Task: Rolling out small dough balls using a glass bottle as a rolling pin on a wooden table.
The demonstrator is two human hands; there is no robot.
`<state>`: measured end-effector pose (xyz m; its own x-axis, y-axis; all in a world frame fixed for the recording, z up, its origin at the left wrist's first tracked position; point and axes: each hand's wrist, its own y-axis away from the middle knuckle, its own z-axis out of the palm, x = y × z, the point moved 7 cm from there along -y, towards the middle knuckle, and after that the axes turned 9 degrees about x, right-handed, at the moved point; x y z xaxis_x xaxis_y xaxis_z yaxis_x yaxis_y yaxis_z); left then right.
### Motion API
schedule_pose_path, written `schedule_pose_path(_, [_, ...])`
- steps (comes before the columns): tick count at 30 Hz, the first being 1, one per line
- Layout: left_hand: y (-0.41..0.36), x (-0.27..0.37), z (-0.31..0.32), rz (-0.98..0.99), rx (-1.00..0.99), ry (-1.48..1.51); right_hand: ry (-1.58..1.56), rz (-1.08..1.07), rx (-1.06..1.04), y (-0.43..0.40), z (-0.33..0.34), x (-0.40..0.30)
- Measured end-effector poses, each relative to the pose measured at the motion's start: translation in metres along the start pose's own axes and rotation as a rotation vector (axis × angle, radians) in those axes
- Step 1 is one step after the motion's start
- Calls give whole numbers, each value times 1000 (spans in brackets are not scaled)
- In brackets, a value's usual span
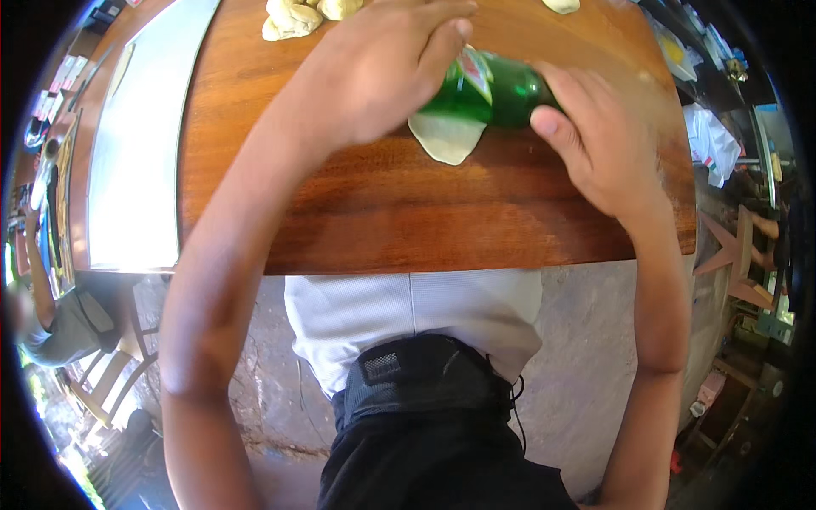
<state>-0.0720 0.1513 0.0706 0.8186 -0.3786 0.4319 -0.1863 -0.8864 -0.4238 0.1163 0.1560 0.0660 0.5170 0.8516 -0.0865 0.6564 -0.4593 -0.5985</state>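
A green glass bottle (510,89) with a label lies on its side across a flattened piece of dough (447,141). The dough's near end sticks out below the bottle, and a small bit shows beyond it. My left hand (389,70) rests on the bottle's left end, covering it, with the fingers stretched forward. At the other end, my right hand (593,127) has its thumb on the near side and its fingers over the far side. That end of the bottle is partly hidden under the fingers. Both forearms reach in from the bottom of the view.
Lumps of dough (296,18) sit at the far left of the wooden table (446,229), and another dough piece (561,5) lies at the far right. A pale, shiny sheet (140,146) covers the left side. A seated person (70,319) is at far left; a white plastic bag (711,143) is at right.
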Motion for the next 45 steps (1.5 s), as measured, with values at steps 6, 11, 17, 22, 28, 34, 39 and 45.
schedule_pose_path(6, [-17, -2, -2, -72, -71, 134, -79, 183, -120, -9, 12, 31])
schedule_pose_path(11, [14, 14, -1, 127, 87, 40, 44, 27, -26, 5, -1, -5])
schedule_pose_path(17, [30, 31, -14, 150, 178, 65, 30, 35, -13, 14, -6, -9])
schedule_pose_path(22, [18, 22, -9, 154, 138, 91, -159, 95, -87, 5, 1, -1])
schedule_pose_path(28, [51, 34, -19, 376, 316, 11, 14, 35, -24, 15, -18, -34])
schedule_pose_path(34, [47, 30, -10, 207, 140, 1, 16, 100, -104, 11, -19, -36])
schedule_pose_path(39, [67, 44, -14, 317, 204, -143, 21, -83, 64, 22, -22, -40])
schedule_pose_path(45, [65, 37, -8, 302, 199, -124, 76, 83, -38, 19, -18, -41])
